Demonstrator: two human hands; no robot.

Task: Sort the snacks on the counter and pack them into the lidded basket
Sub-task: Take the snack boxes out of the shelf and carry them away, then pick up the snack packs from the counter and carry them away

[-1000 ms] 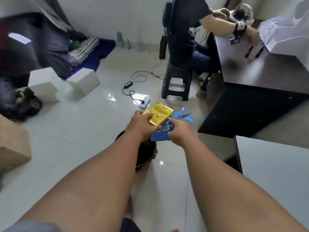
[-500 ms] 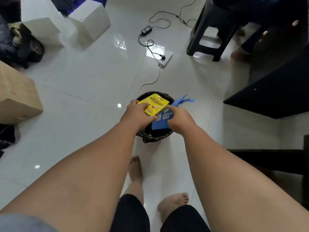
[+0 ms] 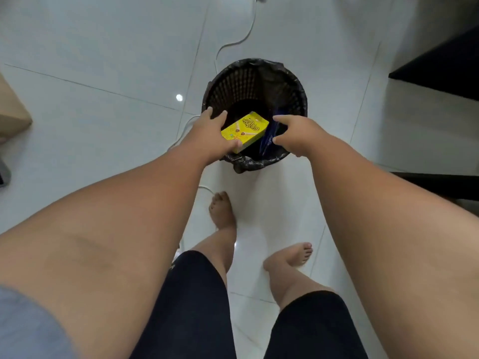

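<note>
Box (image 3: 246, 132) and packet (image 3: 268, 137) are in the basket (image 3: 233, 84) mouth. My left hand (image 3: 210, 136) spreads over the box, my right hand (image 3: 295, 136) sits beside the packet, and I cannot tell if either grips. Packing looks begun; no lid seen.

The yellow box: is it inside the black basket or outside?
Inside. The yellow box sits tilted within the rim of the black basket, by the open left hand. Whether it rests on the bottom: cannot tell.

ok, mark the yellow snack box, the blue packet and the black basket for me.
yellow snack box (image 3: 248, 130), head view, on its printed top face.
blue packet (image 3: 268, 141), head view, on its lower half, inside the basket.
black basket (image 3: 233, 86), head view, on the inner mesh wall, far left.
</note>
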